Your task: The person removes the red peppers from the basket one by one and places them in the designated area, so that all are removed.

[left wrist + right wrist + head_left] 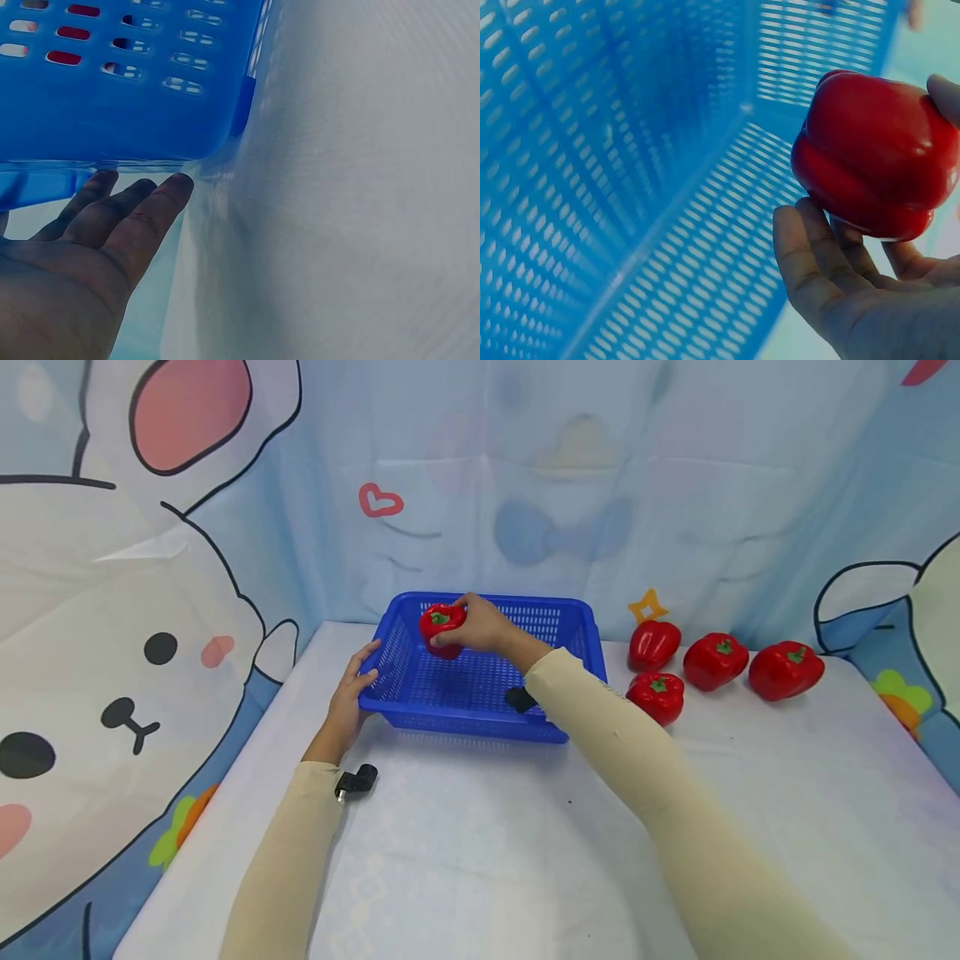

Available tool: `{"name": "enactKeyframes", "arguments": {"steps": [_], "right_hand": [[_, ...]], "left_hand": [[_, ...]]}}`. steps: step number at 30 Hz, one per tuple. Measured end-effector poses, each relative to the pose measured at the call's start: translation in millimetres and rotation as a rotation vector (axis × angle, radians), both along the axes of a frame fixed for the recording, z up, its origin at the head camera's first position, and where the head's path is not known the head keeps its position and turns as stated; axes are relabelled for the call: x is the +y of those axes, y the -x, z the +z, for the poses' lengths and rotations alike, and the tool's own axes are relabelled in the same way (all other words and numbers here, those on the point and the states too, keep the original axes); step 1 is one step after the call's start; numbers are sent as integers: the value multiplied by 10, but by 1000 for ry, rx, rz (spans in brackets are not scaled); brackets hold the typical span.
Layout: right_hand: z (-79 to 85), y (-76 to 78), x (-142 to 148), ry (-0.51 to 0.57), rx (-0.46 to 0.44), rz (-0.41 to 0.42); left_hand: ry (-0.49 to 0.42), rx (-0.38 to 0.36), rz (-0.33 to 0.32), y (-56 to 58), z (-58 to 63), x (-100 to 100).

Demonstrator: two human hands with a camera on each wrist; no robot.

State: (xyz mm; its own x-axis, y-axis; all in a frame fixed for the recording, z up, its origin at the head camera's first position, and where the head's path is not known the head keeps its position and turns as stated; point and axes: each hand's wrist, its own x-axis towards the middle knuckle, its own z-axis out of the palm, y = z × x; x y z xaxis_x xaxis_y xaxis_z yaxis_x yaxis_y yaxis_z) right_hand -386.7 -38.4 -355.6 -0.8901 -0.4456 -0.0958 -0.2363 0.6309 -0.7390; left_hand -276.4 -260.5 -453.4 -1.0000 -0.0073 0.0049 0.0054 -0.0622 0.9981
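My right hand grips a red bell pepper over the left part of a blue plastic basket. In the right wrist view, the thumb is on one side of the shiny pepper and the fingers are on the other, with the slotted basket floor beyond. At the basket's left end, my left hand rests against the rim. Seen from the left wrist, its fingers are extended close by the rim, below the slotted wall.
Right of the basket, several more red bell peppers lie on the white-covered table. The nearest one sits close to the basket's right side. A printed cartoon curtain hangs behind the table.
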Motion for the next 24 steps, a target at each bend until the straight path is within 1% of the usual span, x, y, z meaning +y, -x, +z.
{"name": "enactKeyframes", "arguments": {"steps": [3, 6, 11, 14, 16, 20, 24], "right_hand": [[105, -70, 216, 67, -22, -38], [171, -177, 440, 95, -16, -63], [289, -419, 800, 94, 17, -76], [347, -587, 1065, 76, 34, -103], [350, -701, 1285, 52, 49, -122], [278, -911, 1753, 19, 74, -187], [187, -1074, 2184, 31, 115, -271]], "left_hand": [[-6, 6, -16, 16, -3, 2], [-7, 13, -29, 24, 1, -17], [-9, 13, -25, 40, 25, -70], [-6, 8, -18, 51, 35, -99], [2, 2, -17, 52, 34, -115], [29, -9, -9, 37, 24, -148], [29, -14, -10, 21, 27, -172]]}}
